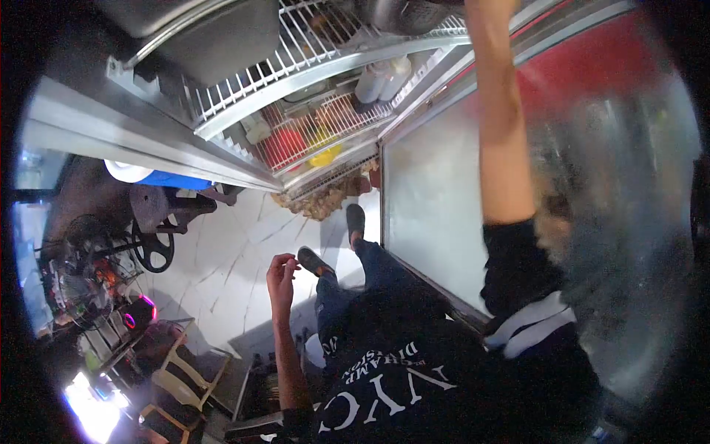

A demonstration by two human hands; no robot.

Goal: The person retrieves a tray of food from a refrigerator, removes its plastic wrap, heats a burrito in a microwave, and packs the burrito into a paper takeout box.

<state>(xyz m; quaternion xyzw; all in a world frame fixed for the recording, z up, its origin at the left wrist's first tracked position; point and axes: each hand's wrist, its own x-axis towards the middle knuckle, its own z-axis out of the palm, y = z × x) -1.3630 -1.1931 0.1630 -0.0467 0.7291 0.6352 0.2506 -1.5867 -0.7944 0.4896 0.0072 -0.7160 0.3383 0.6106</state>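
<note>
My left hand (281, 278) hangs low in front of my body, above the tiled floor. Its fingers are loosely bent, with a gap to the thumb, and I see nothing in them. My right forearm (506, 140) stretches up past the open fridge door (433, 185) and runs out at the top edge, so the right hand's fingers are out of sight. Close to where that arm leaves the picture, a dark, rounded metal vessel (414, 16) sits on the upper wire shelf (318, 63) of the fridge.
White bottles (383, 80), a red item (283, 145) and a yellow item (324, 154) are on the lower shelf. Brown lumpy pieces (318, 204) lie at the fridge's base. A black handwheel (154, 248) is at left, with a wooden chair (185, 370) below it.
</note>
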